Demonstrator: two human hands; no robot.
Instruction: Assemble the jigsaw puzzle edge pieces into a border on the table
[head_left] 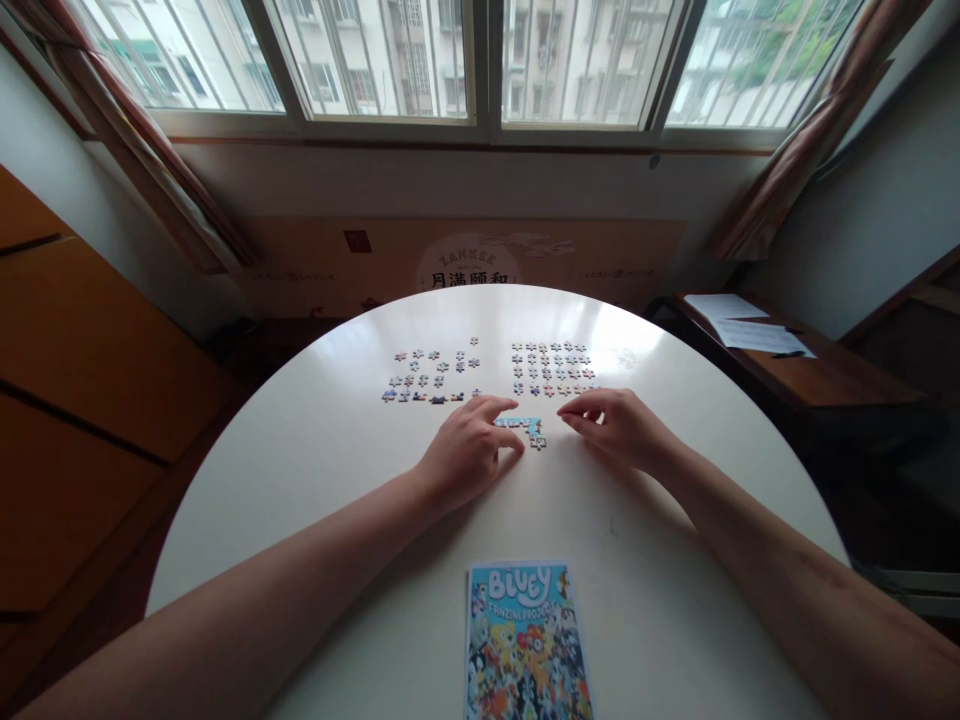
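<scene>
While near the right hand, joined puzzle pieces beside left hand

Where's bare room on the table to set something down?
The table is bare between the left forearm and the left rim, between the Bluey picture and the joined pieces, and between the right forearm and the right rim. It's crowded around the left hand and right hand, and beyond them, where scattered pieces and a piece grid lie.
</scene>
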